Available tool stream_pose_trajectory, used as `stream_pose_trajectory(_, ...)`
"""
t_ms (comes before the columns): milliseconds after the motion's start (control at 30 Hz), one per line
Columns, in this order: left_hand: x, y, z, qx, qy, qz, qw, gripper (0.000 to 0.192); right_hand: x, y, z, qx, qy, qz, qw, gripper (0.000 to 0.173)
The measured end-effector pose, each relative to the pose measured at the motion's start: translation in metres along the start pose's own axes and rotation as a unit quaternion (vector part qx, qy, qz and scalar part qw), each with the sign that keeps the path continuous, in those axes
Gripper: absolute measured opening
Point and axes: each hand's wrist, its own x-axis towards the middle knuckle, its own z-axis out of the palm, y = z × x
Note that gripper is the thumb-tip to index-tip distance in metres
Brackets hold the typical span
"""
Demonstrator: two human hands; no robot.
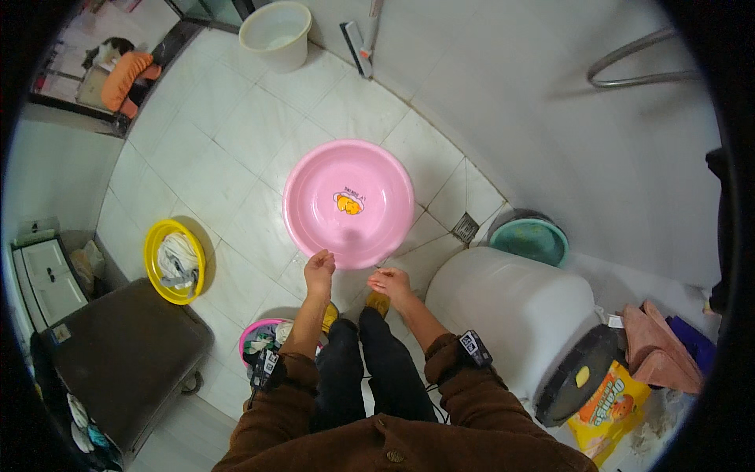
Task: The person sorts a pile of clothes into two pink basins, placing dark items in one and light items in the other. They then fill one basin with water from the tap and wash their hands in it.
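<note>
A round pink plastic basin (348, 236) with a yellow cartoon picture on its bottom rests on the tiled floor before me. Nothing shows inside it. My left hand (319, 272) hangs at its near rim, fingers loosely curled, with nothing visible in them. Whether it touches the rim cannot be told from above. To the right, my right hand (391, 282) is just short of the same rim, palm turned inward, fingers loosely bent and holding nothing. Beside my left leg, partly hidden by my forearm, stands a pink-rimmed tub (243, 342) of clothes.
A yellow basin (150, 259) of white laundry stands left, near a dark suitcase (118, 354). To the right are a large white barrel (507, 312), a green basin (531, 241) and a floor drain (465, 228). A white bucket (289, 56) and a squeegee (355, 50) are at the wall.
</note>
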Motion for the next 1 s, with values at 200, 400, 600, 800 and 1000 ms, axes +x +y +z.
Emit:
stream_pose_trajectory(200,-0.096,0.1,0.041,0.174,-0.083,0.178,0.965,0.028,-0.098,-0.059,0.026,-0.052,-0.035,-0.136,0.989,0.015)
stream_pose_trajectory(400,-0.183,0.195,0.06,0.232,-0.132,0.246,0.932,0.027,-0.203,-0.125,0.047,-0.111,-0.032,-0.278,0.954,0.012)
stream_pose_trajectory(600,-0.245,0.268,0.061,0.23,-0.182,0.277,0.915,0.026,-0.297,-0.189,0.064,-0.094,-0.027,-0.333,0.938,0.008)
stream_pose_trajectory(800,-0.296,0.33,0.062,0.256,-0.223,0.336,0.878,0.024,-0.35,-0.239,0.058,-0.086,-0.026,-0.379,0.921,0.011)
stream_pose_trajectory(1000,-0.339,0.394,0.06,0.34,-0.154,0.4,0.837,0.025,-0.392,-0.293,0.045,-0.1,-0.049,-0.421,0.9,0.011)
